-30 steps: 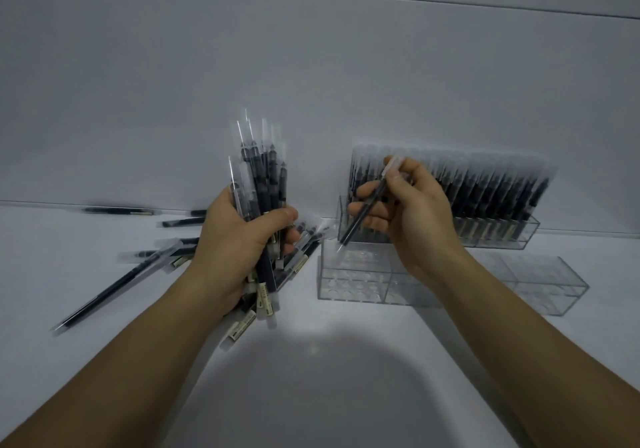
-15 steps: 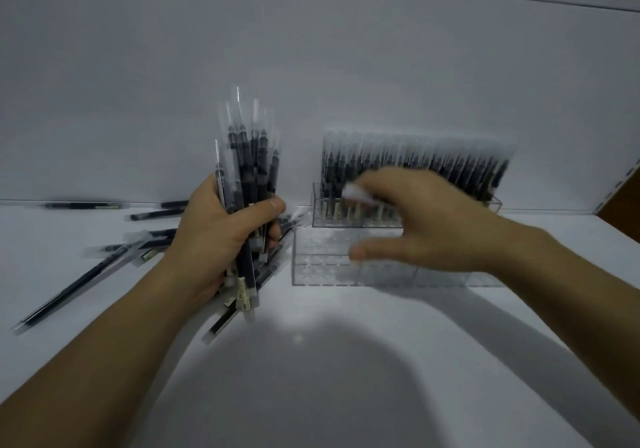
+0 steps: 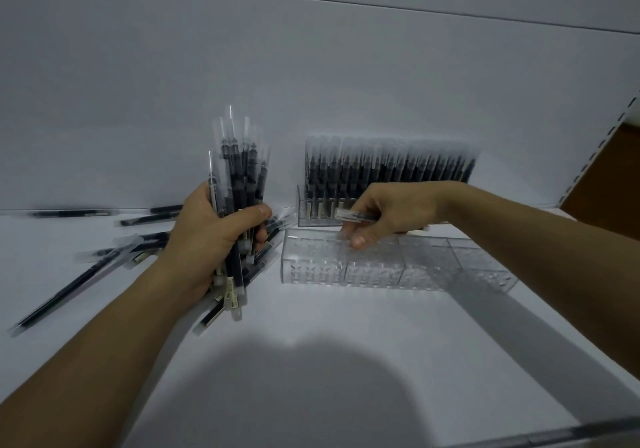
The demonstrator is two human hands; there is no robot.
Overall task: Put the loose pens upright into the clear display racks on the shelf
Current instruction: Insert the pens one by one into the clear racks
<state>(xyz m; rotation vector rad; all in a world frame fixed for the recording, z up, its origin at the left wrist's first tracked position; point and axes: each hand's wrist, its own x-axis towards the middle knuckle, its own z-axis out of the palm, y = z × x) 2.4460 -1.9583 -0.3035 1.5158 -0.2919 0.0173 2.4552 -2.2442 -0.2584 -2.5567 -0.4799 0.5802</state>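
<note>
Above the front rack (image 3: 311,269), right hand (image 3: 391,212) pinching one pen (image 3: 356,216) (sideways), left hand (image 3: 207,236) gripping a bundle (image 3: 239,167)

Left hand (image 3: 211,236) grips a pen bundle (image 3: 239,184); right hand (image 3: 388,212) holds one pen (image 3: 356,216) over the empty rack (image 3: 346,267).

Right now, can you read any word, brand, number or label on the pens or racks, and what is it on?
No text can be read.
Pale labels on the pen bundle in the left hand: too blurred.
Stickers on the racked pens in the back rack: too small, blurred.
Pen in the right hand: no print visible.
</note>
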